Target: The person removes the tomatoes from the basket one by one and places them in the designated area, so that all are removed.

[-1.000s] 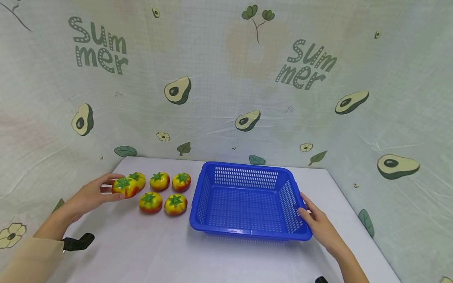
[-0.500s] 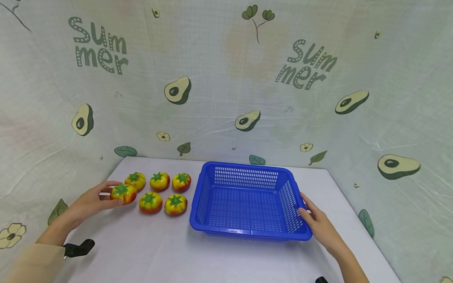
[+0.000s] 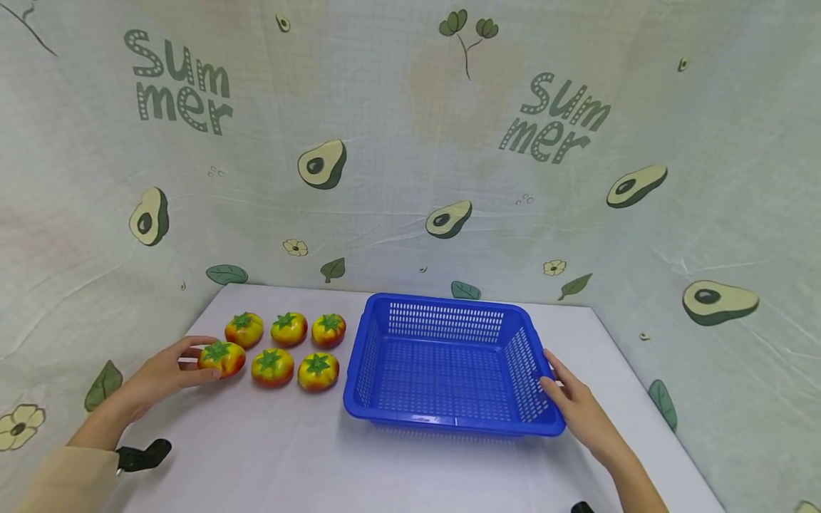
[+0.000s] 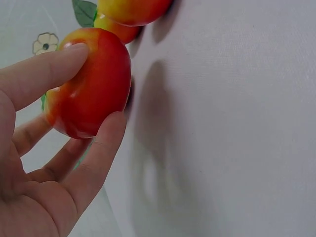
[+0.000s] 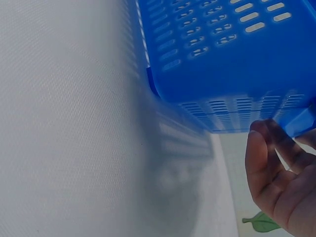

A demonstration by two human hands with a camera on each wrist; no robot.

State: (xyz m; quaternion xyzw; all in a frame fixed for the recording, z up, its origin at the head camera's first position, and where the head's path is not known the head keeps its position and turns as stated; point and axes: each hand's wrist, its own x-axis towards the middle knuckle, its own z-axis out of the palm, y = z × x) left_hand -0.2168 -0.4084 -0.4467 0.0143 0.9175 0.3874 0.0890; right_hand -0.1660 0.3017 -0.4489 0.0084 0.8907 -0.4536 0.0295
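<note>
My left hand holds a yellow-red tomato with a green star-shaped top, at the left end of the front row. In the left wrist view the thumb presses one side of this tomato and the fingers curl round the other, close over the table. Beside it on the table are two front tomatoes and three at the back. On the right, my right hand grips the side rim of a blue plastic basket, thumb over the edge. The right wrist view shows its fingers curled at the basket's outer wall.
A white cloth-covered table carries everything. Behind and beside it hangs a pale curtain printed with avocados, leaves and lettering. A black strap piece sticks out from the left wrist. The basket holds nothing.
The left hand has brought its tomato down, slightly left and toward the near side, away from the back-left tomato it had overlapped. The right hand and basket stay put.
</note>
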